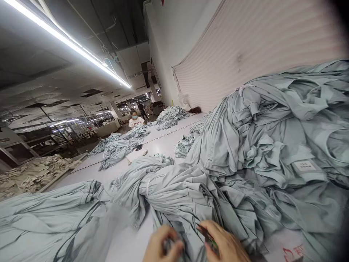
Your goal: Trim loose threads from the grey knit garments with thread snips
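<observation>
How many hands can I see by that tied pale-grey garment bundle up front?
2: the left hand at the near side of the garment bundle, and the right hand beside it, holding thread snips. Both are partly cropped.

Garment wkshp: clothes piles on lg tbl, strip lt o/head.

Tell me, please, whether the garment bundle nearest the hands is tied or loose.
Tied: a pale strip cinches the garment bundle, and fabric gathers into folds there.
</observation>
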Demonstrator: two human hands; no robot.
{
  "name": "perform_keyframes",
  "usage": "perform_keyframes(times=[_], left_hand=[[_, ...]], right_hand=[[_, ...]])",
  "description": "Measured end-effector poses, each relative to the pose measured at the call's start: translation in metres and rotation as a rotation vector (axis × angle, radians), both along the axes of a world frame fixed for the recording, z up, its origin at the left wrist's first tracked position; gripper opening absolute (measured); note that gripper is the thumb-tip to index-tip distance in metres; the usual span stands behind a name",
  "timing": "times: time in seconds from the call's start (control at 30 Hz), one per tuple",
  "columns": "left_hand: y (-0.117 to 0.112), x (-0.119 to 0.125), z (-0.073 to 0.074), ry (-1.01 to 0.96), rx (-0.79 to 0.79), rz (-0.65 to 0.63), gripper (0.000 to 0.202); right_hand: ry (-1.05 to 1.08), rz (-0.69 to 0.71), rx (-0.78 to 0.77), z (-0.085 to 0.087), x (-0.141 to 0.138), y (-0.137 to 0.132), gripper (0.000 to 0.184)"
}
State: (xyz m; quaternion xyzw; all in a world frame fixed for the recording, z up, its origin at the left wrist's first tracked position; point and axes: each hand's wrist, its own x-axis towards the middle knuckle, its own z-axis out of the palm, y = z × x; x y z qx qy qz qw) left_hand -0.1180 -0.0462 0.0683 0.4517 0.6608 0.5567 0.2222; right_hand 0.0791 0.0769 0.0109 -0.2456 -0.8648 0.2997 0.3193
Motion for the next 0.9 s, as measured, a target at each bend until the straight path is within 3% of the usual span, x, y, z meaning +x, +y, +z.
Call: perform_keyframes(times=[0.07, 0.13, 0.17, 0.23, 0.3, 0.33, 0.47, 0.63, 0.8, 0.9], left_hand=[[0.004, 0.012, -0.022, 0.311, -0.267, -0.144, 0.028], [0.011, 0.024, -0.045, 0.56, -0.486, -0.16, 0.031], [0.013, 0.029, -0.054, 0.635, -0.519, -0.137, 0.026], [0.016, 0.035, -0.066, 0.655, -0.392, -0.082, 0.017], [0.014, 0.034, -0.067, 0.511, -0.169, -0.095, 0.011], [0.011, 0.031, -0.065, 0.385, -0.104, -0.11, 0.017], [0.002, 0.017, -0.045, -0.142, -0.145, -0.105, 0.042], [0.002, 0.007, -0.031, -0.573, -0.071, -0.118, 0.045], [0.0, -0.001, -0.032, -0.702, -0.063, -0.084, 0.041], [-0.001, -0.004, -0.034, -0.686, -0.074, -0.069, 0.038]], right_hand=[[-0.087, -0.011, 0.076, -0.006, 0.0, -0.003, 0.041], [-0.152, -0.063, 0.152, -0.013, -0.001, -0.006, 0.034], [-0.159, -0.087, 0.178, -0.016, -0.002, -0.008, 0.03], [-0.126, -0.11, 0.182, -0.019, -0.003, -0.012, 0.025], [-0.06, -0.134, 0.156, -0.019, -0.005, -0.015, 0.025], [-0.026, -0.154, 0.149, -0.019, -0.007, -0.016, 0.025], [0.048, -0.226, 0.196, -0.016, -0.021, -0.016, 0.027], [0.003, -0.17, 0.173, -0.002, -0.035, -0.018, 0.031], [-0.09, -0.001, 0.009, 0.008, -0.017, -0.024, 0.019], [-0.079, -0.01, 0.102, 0.004, -0.01, -0.025, 0.025]])
